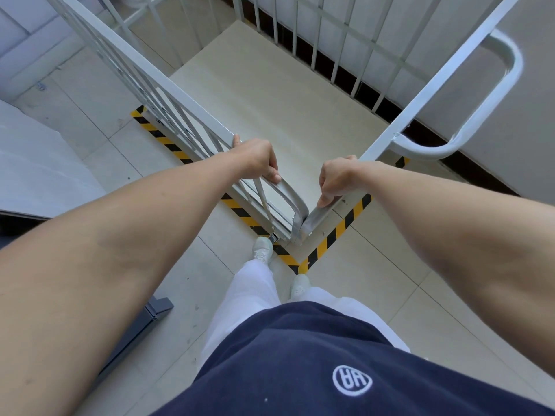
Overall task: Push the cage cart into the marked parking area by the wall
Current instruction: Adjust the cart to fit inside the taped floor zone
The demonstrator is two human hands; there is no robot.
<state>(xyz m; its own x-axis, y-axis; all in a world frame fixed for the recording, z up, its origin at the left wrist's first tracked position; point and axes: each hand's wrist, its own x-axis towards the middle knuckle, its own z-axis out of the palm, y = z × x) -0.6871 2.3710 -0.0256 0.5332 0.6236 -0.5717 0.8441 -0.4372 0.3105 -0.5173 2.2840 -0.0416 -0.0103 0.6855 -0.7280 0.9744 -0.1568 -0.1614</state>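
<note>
Cart (270, 94): a white barred cage with a bare deck, in the middle and upper part of the frame, seen from above over its near corner.

- Left of frame: grey slab (45, 163) on the tiled floor (375, 280), well apart from the cart.
- Left tape (168, 142), yellow and black, runs along the foot of the cart's left side down to a corner at lower centre. The base rail lies over or right along it; cannot tell whether the wheel is on the line.
- Left hand (258, 159): fingers curled over the top rail of the left side, holding it.
- Right hand (336, 178): fingers wrapped on the top rail of the right side, thumb lying along the rail, holding it. The two hands sit either side of the near corner post.
- Right tape (339, 226) lies just outside the cart's right end.
- Upper right: loop handle (510, 70) on the right end; wall (534, 121) with a dark skirting, and the far bars stand close along it.

Step, as judged: final seating in the bay. The cart looks almost wholly inside the marking. The next move probably calls for a small push toward the upper right to clear the left line, and a check that the far side is not jammed on the skirting.

Orientation: long axis appears to run from lower right to upper left, parallel to the wall, with the handle end pointing to the lower right.
</note>
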